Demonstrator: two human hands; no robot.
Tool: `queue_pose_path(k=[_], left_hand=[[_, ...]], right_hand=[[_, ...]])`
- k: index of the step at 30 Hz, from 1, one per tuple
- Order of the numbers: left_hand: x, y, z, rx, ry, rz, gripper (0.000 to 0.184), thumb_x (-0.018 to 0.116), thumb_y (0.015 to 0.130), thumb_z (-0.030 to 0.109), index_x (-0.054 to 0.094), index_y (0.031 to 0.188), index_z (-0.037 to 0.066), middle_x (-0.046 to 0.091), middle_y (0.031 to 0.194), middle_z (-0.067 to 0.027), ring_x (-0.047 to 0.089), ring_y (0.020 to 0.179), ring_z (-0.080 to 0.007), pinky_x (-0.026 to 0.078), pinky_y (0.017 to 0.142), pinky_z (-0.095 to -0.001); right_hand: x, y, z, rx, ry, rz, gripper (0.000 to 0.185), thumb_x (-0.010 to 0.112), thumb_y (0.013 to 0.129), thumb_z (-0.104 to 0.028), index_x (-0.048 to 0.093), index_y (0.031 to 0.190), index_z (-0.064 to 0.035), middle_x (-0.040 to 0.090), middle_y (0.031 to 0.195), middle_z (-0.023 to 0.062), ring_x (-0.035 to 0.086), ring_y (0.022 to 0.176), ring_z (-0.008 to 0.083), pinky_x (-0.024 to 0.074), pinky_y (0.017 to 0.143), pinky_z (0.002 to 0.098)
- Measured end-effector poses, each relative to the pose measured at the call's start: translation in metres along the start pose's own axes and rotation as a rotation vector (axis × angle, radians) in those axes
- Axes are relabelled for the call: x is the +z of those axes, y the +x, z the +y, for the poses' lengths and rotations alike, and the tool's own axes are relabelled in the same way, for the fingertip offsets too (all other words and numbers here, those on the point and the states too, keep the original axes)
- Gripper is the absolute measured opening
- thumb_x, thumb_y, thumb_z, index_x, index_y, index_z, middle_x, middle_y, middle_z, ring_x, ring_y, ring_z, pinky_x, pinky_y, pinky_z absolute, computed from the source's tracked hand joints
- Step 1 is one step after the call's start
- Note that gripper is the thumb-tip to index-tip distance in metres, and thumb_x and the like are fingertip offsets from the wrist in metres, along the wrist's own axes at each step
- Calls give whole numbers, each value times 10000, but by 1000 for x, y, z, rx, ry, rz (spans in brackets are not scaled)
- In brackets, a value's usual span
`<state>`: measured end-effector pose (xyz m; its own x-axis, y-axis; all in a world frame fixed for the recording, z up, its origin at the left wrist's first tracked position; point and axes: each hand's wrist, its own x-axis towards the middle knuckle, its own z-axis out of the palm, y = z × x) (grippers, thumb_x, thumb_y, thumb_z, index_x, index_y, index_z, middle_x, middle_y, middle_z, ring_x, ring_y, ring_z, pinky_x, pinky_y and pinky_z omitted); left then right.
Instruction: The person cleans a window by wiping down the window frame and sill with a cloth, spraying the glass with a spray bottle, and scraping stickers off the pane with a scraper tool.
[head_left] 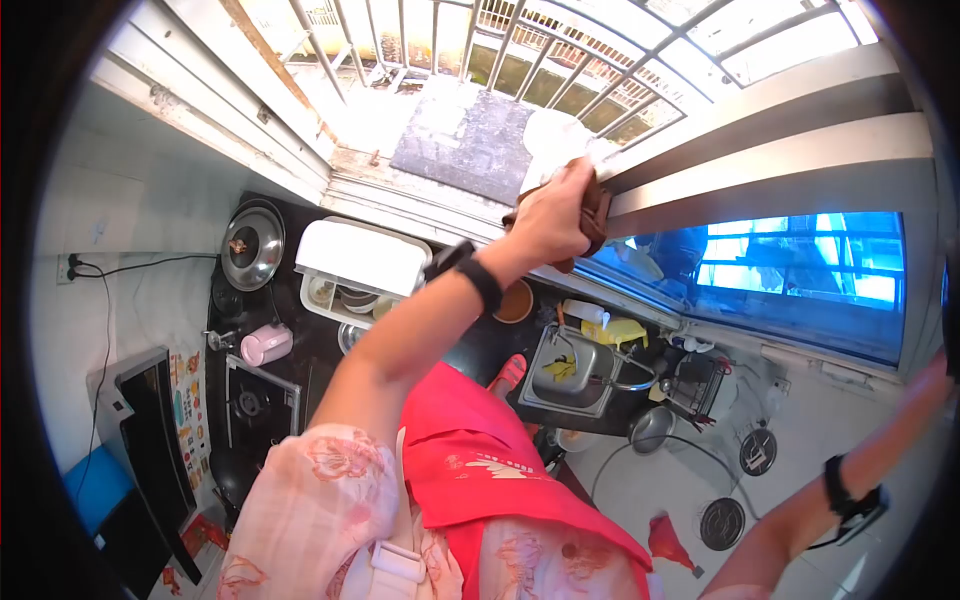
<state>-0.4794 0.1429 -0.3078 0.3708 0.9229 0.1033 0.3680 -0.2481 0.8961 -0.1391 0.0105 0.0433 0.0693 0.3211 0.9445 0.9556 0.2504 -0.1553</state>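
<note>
My left hand point(553, 215) is closed around a bunched brown cloth point(594, 218). The cloth is at the edge of the window frame point(660, 200), close to the sill; whether it presses on the frame I cannot make out. My right forearm reaches up at the far right, with the right hand point(946, 372) cut off by the dark border of the view, its fingers hidden. Beyond the left hand, a grey slab point(465, 145) lies outside the window. A black band circles each wrist.
Window bars point(520, 50) stand beyond the sill. Below are a white dish box point(360, 258), a pot lid point(252, 245), a pink cup point(266, 344), a gas stove point(262, 400) and a steel sink point(566, 372). A foot in a red shoe point(511, 372) stands on the dark counter.
</note>
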Motion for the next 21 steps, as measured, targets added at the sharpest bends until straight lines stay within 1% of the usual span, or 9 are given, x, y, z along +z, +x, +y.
queue_pose_path(k=[2, 6, 8, 11, 13, 14, 16, 19, 21], left_hand=[[16, -35, -1, -163, -250, 214, 744, 715, 638, 147, 373, 1292, 51, 583, 1117, -248, 586, 1056, -436, 490, 869, -441], [81, -131, 12, -440, -713, 34, 787, 683, 630, 118, 333, 1331, 33, 504, 1180, -144, 500, 1129, -243, 414, 988, -366], [143, -177, 21, -321, -863, -8, 824, 700, 701, 126, 282, 1407, 42, 471, 1203, -126, 531, 1034, -204, 453, 898, -336], [142, -207, 51, -823, -1573, -423, 732, 631, 813, 113, 324, 1477, 139, 520, 1281, -89, 621, 941, -148, 513, 798, -265], [146, -250, -22, -873, -845, -394, 610, 621, 837, 131, 447, 1420, 172, 540, 1310, -110, 642, 967, -211, 539, 803, -350], [167, -286, -77, -530, -80, -234, 493, 637, 854, 187, 533, 1334, 145, 528, 1321, -169, 639, 1012, -300, 537, 829, -455], [143, -341, -81, -898, 505, -393, 607, 748, 789, 291, 505, 1311, 99, 562, 1184, -218, 593, 1084, -368, 534, 822, -460], [139, -420, -113, -1126, 373, -600, 532, 768, 754, 318, 600, 1154, 11, 643, 1076, -255, 648, 1000, -396, 537, 853, -446], [140, -451, -128, -1047, 325, -575, 407, 755, 755, 300, 678, 1002, -15, 688, 923, -235, 680, 907, -381, 546, 821, -434]], right_hand=[[2, -50, -18, 248, 337, -21, 532, 484, 985, -349, 441, 1329, 54, 517, 1308, 219, 510, 1223, 303, 431, 997, 480], [47, -243, -87, 528, 337, -1156, 1111, 846, 622, -561, 336, 1472, -59, 387, 1458, 151, 417, 1328, 292, 405, 1037, 426], [35, -341, -68, 843, 590, -1223, 969, 847, 665, -288, 345, 1459, -51, 416, 1426, 135, 395, 1345, 262, 384, 1063, 418], [-1, -433, -48, 1548, 900, -1137, 856, 790, 640, -67, 399, 1400, -37, 539, 1314, 120, 488, 1273, 247, 395, 1063, 378], [-47, -437, -43, 2009, 1011, -925, 800, 751, 622, -25, 427, 1353, -19, 600, 1217, 99, 586, 1152, 244, 457, 1000, 364], [-69, -453, -29, 1804, 969, -1179, 833, 753, 611, -31, 412, 1371, -31, 606, 1213, 108, 595, 1140, 254, 468, 985, 370], [-94, -485, 6, 1324, 867, -1601, 899, 758, 591, -42, 384, 1409, -54, 617, 1206, 127, 614, 1116, 274, 491, 955, 381], [-97, -467, -39, 576, 485, -2389, 950, 765, 567, -49, 384, 1435, -120, 653, 1099, 175, 647, 1036, 310, 507, 910, 383], [-118, -518, -42, 498, 673, -2519, 913, 765, 585, -58, 423, 1425, -164, 664, 1067, 195, 656, 1007, 322, 506, 892, 371]])
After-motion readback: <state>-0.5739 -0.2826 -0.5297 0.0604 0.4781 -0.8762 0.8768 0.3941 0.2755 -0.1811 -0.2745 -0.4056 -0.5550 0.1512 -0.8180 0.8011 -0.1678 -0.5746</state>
